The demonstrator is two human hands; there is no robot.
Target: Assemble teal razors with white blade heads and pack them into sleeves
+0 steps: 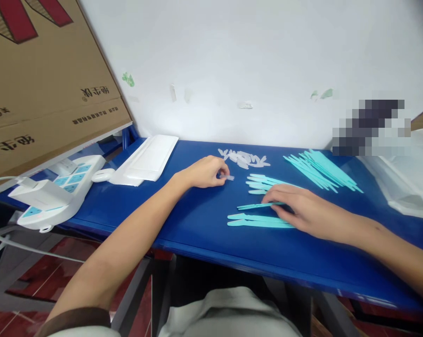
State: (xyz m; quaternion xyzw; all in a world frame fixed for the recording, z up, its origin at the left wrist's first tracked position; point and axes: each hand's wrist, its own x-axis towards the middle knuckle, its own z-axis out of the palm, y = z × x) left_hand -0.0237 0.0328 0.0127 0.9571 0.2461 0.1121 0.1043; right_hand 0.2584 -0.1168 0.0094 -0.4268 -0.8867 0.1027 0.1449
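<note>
My left hand (210, 172) pinches a small translucent piece (230, 178) between thumb and fingers, just in front of a loose pile of clear pieces (244, 158). Thin turquoise sticks (249, 206) are gripped in my right hand (299, 206), their ends pointing left. More turquoise sticks (258, 178) lie beyond that hand, partly covered by it. Nearer the front edge rest other turquoise sticks (246, 220), their right ends by my fingers. A larger pile of turquoise sticks (322, 168) is spread at the back right.
White flat packets (151, 159) lie at the back left of the blue table (197, 220). A white power strip (74, 187) with plugged-in adapters sits at the far left, below a cardboard box (49, 75). Clear plastic bags (404, 178) are at the right. A white wall stands behind.
</note>
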